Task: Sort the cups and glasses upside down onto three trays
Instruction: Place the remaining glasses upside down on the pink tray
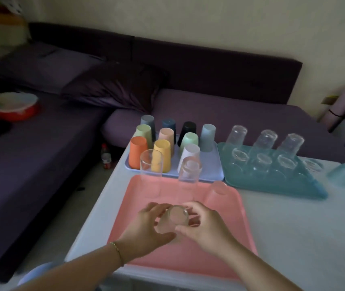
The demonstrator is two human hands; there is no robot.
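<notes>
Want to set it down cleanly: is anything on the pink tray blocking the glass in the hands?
Nothing visible does. The left hand and right hand hold the glass over bare pink tray; three other glasses stand beyond it at the far edge.

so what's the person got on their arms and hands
No sleeves are in view. The left hand has a thin beaded bracelet at its wrist, yellowish in this dim light. The right hand shows no watch or band at its wrist.

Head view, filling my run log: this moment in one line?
left grip, right grip: both hold clear glass | over pink tray | three glasses on tray
</notes>
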